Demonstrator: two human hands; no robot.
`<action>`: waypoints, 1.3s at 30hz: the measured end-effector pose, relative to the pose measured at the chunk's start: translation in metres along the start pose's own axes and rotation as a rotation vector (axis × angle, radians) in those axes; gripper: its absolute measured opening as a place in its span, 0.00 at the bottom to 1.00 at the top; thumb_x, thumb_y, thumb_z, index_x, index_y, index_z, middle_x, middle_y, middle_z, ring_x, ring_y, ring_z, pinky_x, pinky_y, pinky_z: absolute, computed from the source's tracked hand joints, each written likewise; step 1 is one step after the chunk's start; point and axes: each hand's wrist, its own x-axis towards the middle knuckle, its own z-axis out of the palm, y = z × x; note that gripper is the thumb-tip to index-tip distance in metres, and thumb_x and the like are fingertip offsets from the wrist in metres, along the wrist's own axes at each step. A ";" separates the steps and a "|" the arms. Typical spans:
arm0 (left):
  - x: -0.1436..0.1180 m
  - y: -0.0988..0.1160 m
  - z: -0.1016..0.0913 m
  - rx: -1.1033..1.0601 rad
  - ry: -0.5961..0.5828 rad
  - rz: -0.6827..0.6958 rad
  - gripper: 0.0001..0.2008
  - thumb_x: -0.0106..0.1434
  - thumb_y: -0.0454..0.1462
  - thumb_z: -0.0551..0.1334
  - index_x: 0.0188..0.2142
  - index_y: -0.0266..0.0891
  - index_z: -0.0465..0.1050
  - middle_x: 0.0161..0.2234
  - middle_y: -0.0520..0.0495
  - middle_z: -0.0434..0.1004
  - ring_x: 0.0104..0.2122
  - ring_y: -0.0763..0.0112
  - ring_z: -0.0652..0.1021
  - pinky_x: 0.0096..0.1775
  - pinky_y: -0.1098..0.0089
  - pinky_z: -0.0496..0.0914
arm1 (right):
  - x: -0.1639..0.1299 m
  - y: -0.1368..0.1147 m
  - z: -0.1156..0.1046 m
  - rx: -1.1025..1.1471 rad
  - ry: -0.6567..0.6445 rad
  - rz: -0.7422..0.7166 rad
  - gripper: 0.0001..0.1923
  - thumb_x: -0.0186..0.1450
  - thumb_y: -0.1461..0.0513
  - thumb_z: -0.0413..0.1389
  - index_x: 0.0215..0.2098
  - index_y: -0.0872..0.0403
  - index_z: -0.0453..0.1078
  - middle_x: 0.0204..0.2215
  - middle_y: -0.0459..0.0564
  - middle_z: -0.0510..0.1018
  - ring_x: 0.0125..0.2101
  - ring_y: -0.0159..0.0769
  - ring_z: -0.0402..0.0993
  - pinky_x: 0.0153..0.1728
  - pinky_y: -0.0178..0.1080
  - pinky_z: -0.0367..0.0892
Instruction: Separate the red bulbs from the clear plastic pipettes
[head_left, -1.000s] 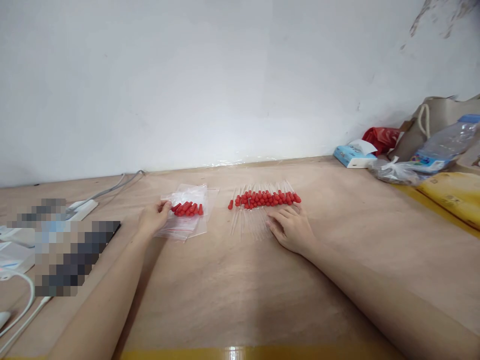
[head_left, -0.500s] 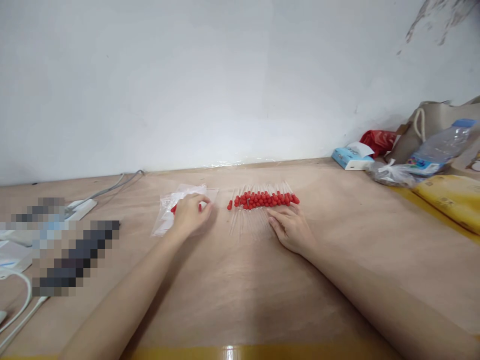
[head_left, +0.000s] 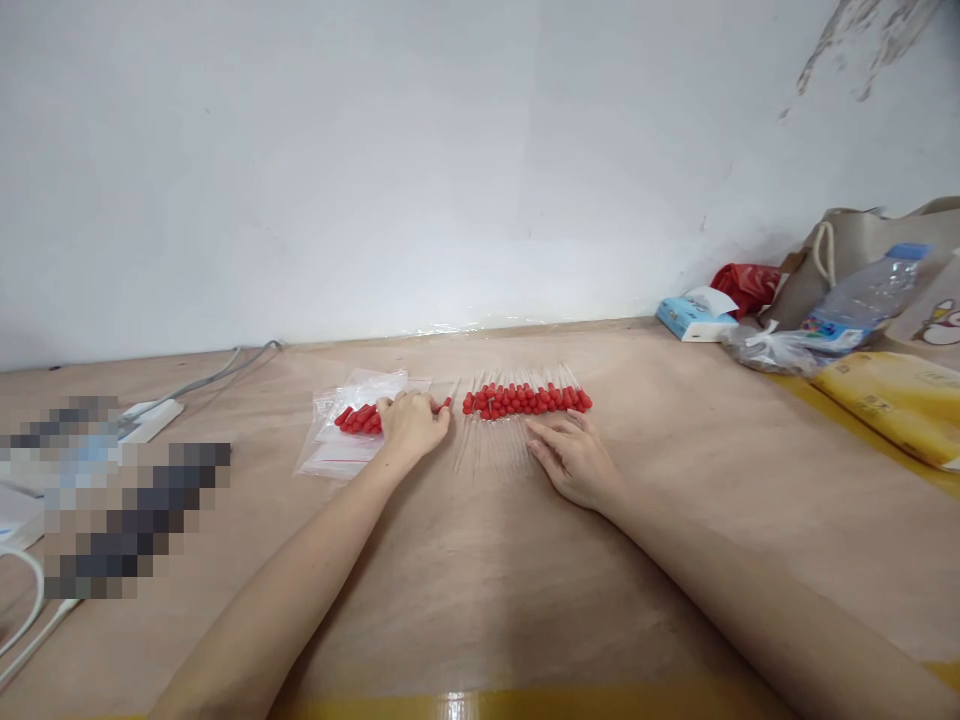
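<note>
Glass droppers with red rubber bulbs (head_left: 525, 398) lie in a dense row at the table's middle, their thin clear tubes pointing toward and away from me. At the row's left end, my left hand (head_left: 411, 422) pinches a single dropper (head_left: 447, 404) by its red bulb, the tube angling up and away. Under and left of that hand, several more red bulbs (head_left: 360, 419) lie on clear plastic zip bags (head_left: 330, 455). Fingers of my right hand (head_left: 574, 455) are stretched out and apart, resting against the row's near right side; nothing shows in its grasp.
At left are a white power strip (head_left: 154, 415), cables (head_left: 240, 368) and a blurred dark object (head_left: 150, 520). A tissue pack (head_left: 696, 318), plastic bottle (head_left: 870, 295), tied clear bag (head_left: 772, 348) and yellow packet (head_left: 892, 400) stand at right. A wall (head_left: 450, 170) bounds the far edge.
My left hand has moved right from over the bags to the row's left end, now pinching the end dropper's bulb. More bulbs on the bags are uncovered. My right hand stays nearly still.
</note>
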 end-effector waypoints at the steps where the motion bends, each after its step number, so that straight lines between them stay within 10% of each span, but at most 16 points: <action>1: -0.003 -0.003 -0.001 -0.007 0.051 0.002 0.14 0.56 0.44 0.54 0.24 0.38 0.73 0.30 0.41 0.75 0.35 0.55 0.72 0.39 0.56 0.55 | 0.000 0.000 0.000 -0.005 0.007 0.003 0.17 0.65 0.61 0.45 0.50 0.55 0.64 0.33 0.51 0.77 0.39 0.35 0.70 0.52 0.49 0.53; 8: -0.045 -0.016 -0.008 -0.158 0.367 0.258 0.09 0.59 0.40 0.56 0.30 0.39 0.72 0.30 0.46 0.74 0.34 0.63 0.71 0.41 0.59 0.53 | 0.001 0.001 0.000 0.045 0.161 0.067 0.16 0.64 0.60 0.45 0.49 0.54 0.63 0.42 0.54 0.72 0.43 0.38 0.68 0.45 0.44 0.61; 14: -0.074 -0.001 -0.005 -0.241 0.341 0.503 0.05 0.60 0.38 0.57 0.32 0.41 0.71 0.30 0.49 0.75 0.33 0.68 0.72 0.41 0.61 0.53 | 0.001 -0.002 -0.007 0.012 0.285 -0.056 0.25 0.61 0.55 0.51 0.55 0.54 0.58 0.51 0.57 0.64 0.52 0.42 0.59 0.51 0.46 0.56; 19: -0.078 0.003 -0.003 -0.265 0.356 0.677 0.04 0.60 0.36 0.58 0.34 0.42 0.71 0.29 0.51 0.76 0.31 0.70 0.73 0.40 0.62 0.55 | 0.001 -0.017 -0.014 -0.077 0.169 -0.312 0.11 0.62 0.58 0.52 0.42 0.49 0.70 0.30 0.45 0.77 0.37 0.33 0.68 0.53 0.48 0.48; 28: -0.077 0.011 -0.003 -0.309 0.261 0.742 0.13 0.59 0.40 0.58 0.44 0.43 0.69 0.42 0.47 0.74 0.44 0.65 0.71 0.48 0.59 0.56 | 0.000 -0.028 -0.004 -0.110 0.119 -0.342 0.10 0.64 0.59 0.49 0.34 0.50 0.72 0.21 0.42 0.73 0.27 0.28 0.64 0.52 0.47 0.46; 39: -0.076 0.011 -0.002 -0.371 0.208 0.803 0.05 0.61 0.35 0.57 0.32 0.43 0.72 0.31 0.53 0.77 0.41 0.70 0.74 0.54 0.57 0.52 | -0.007 -0.028 -0.005 -0.081 0.092 -0.370 0.09 0.64 0.59 0.49 0.32 0.49 0.71 0.19 0.41 0.72 0.28 0.28 0.62 0.50 0.45 0.46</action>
